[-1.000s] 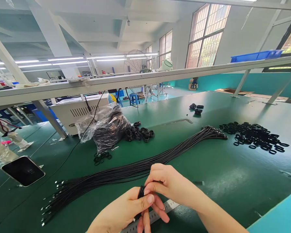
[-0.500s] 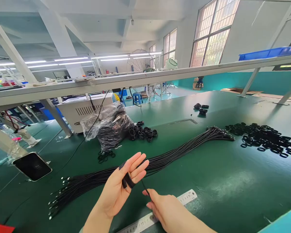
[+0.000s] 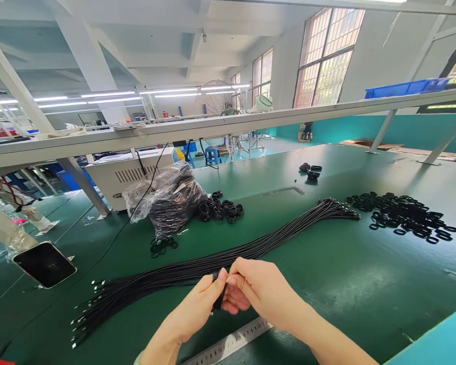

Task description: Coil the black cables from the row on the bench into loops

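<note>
A black cable (image 3: 219,300), wound into a small coil, is in my left hand (image 3: 197,309), its thumb pressed on the near side. My right hand (image 3: 268,286) meets it at the thumb and pinches the cable beside the coil; the fingertips hide most of that part. Just behind both hands, a long bundle of straight black cables (image 3: 247,251) with silvery plugs at its ends stretches diagonally over the green table (image 3: 349,299). Below the hands lies a metal ruler (image 3: 235,343).
Many black loops (image 3: 406,215) are spread at the right. Coiled cables (image 3: 220,209) lie by a plastic bag (image 3: 175,203) of dark items. A phone (image 3: 44,264) leans at the left. A raised shelf (image 3: 220,125) crosses the back, holding a blue tray (image 3: 406,88).
My left hand has turned over and closed from an open palm around the coil. My right hand has risen and come against it, taking up the cable's loose length. The view has shifted slightly.
</note>
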### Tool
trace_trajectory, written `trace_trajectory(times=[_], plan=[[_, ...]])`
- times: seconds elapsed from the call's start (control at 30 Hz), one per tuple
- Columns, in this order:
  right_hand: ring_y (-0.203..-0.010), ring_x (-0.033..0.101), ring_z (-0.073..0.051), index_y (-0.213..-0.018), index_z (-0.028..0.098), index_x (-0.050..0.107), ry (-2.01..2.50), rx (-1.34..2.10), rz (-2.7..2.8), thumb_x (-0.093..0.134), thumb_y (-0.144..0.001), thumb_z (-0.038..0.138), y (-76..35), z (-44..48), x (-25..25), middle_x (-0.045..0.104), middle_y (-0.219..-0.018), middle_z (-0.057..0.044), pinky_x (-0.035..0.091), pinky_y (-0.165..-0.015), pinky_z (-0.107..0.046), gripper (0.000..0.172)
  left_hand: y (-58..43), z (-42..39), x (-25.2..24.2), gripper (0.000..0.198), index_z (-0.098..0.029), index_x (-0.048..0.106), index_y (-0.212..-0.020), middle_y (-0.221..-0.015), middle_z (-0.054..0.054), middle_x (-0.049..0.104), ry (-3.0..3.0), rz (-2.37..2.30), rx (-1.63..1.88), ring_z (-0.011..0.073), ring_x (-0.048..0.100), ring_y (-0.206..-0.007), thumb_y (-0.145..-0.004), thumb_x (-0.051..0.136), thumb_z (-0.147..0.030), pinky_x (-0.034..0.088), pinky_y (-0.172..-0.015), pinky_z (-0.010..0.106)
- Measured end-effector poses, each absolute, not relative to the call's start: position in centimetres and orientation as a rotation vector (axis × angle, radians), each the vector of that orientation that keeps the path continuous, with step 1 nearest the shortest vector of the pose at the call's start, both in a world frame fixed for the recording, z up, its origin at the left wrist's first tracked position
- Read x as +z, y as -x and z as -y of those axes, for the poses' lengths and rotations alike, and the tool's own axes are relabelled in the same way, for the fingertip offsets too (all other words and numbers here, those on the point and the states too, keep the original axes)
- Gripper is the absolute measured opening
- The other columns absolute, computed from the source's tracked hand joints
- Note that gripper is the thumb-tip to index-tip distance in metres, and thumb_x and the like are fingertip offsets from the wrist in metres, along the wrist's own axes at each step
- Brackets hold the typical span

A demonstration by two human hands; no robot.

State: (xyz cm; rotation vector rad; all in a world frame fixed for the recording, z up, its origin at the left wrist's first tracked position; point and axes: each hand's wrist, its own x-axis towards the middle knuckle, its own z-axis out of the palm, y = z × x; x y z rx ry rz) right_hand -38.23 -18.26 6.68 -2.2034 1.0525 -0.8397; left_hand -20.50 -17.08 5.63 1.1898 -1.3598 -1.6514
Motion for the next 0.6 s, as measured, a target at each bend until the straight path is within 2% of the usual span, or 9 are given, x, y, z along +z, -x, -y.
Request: trace_trajectory(times=[0.07,0.17,0.23,0.33,0.4,0.47,0.53,0.6], plan=[[-0.057,0.043,-0.012,-0.074,0.022,0.044,2.079,-0.875,-1.069,0.040,-0.097,0.035,38.1,19.1,6.1,0.049,-0.063,0.004,0.032,-0.057,-0.023,0.027,20.4,16.9,5.7,0.052,-0.013,0.068,-0.072,-0.061,0.008,0.072,-1.088,1.323,-1.780,0.0152,0.064,-0.053,-0.092,0.043,-0.054,0.045,-0.052,0.023],[-0.058,0.040,-0.011,-0.078,0.022,0.047,1.843,-0.945,-0.974,0.041,-0.097,0.042,37.0,19.5,4.4,0.045,-0.063,0.005,0.034,-0.056,-0.022,0.029,20.1,17.2,5.2,0.052,-0.012,0.066,-0.065,-0.036,0.002,0.058,-0.978,1.236,-1.876,0.0089,0.044,-0.029,-0.093,0.044,-0.051,0.028,-0.036,0.020],[-0.060,0.043,-0.012,-0.082,0.021,0.050,1.652,-1.018,-0.927,0.037,-0.098,0.047,36.1,19.1,3.4,0.046,-0.065,0.004,0.038,-0.059,-0.023,0.033,20.1,17.6,4.8,0.050,-0.012,0.069,-0.069,-0.029,-0.003,0.048,-0.953,1.189,-1.852,0.0058,0.035,-0.025,-0.093,0.046,-0.050,0.027,-0.036,0.019],[-0.078,0.056,-0.016,-0.093,0.020,0.057,1.443,-1.102,-0.860,0.034,-0.099,0.048,34.9,17.9,2.4,0.057,-0.076,0.000,0.045,-0.076,-0.027,0.037,20.3,18.1,4.7,0.045,-0.011,0.074,-0.085,-0.032,-0.005,0.046,-0.932,1.112,-1.798,0.0038,0.038,-0.032,-0.094,0.048,-0.046,0.040,-0.050,0.016],[-0.091,0.059,-0.020,-0.092,0.019,0.062,1.376,-1.094,-0.832,0.038,-0.097,0.048,34.5,17.2,2.1,0.062,-0.083,-0.003,0.044,-0.089,-0.031,0.038,20.5,18.1,4.9,0.040,-0.010,0.074,-0.099,-0.046,0.000,0.062,-0.948,1.020,-1.816,0.0031,0.047,-0.039,-0.094,0.051,-0.042,0.045,-0.058,0.014],[-0.096,0.059,-0.022,-0.091,0.019,0.066,1.274,-1.086,-0.864,0.045,-0.093,0.049,34.4,16.6,1.8,0.065,-0.089,-0.006,0.043,-0.093,-0.035,0.037,20.6,18.0,5.1,0.035,-0.011,0.071,-0.109,-0.083,0.009,0.077,-0.948,0.896,-1.881,0.0066,0.064,-0.059,-0.093,0.054,-0.037,0.050,-0.064,0.014],[-0.102,0.058,-0.024,-0.101,0.018,0.068,1.102,-1.097,-0.859,0.051,-0.088,0.047,34.3,16.3,1.5,0.066,-0.102,-0.008,0.043,-0.094,-0.037,0.036,20.8,17.8,5.2,0.032,-0.010,0.070,-0.112,-0.117,0.014,0.070,-0.885,0.819,-1.951,0.0152,0.070,-0.093,-0.093,0.054,-0.030,0.054,-0.075,0.017],[-0.111,0.056,-0.025,-0.113,0.018,0.066,0.908,-1.111,-0.773,0.055,-0.084,0.044,34.5,16.1,1.3,0.065,-0.114,-0.010,0.043,-0.096,-0.039,0.041,21.1,17.4,5.4,0.032,-0.008,0.069,-0.114,-0.130,0.016,0.062,-0.776,0.816,-1.990,0.0224,0.063,-0.113,-0.094,0.052,-0.026,0.054,-0.089,0.023]])
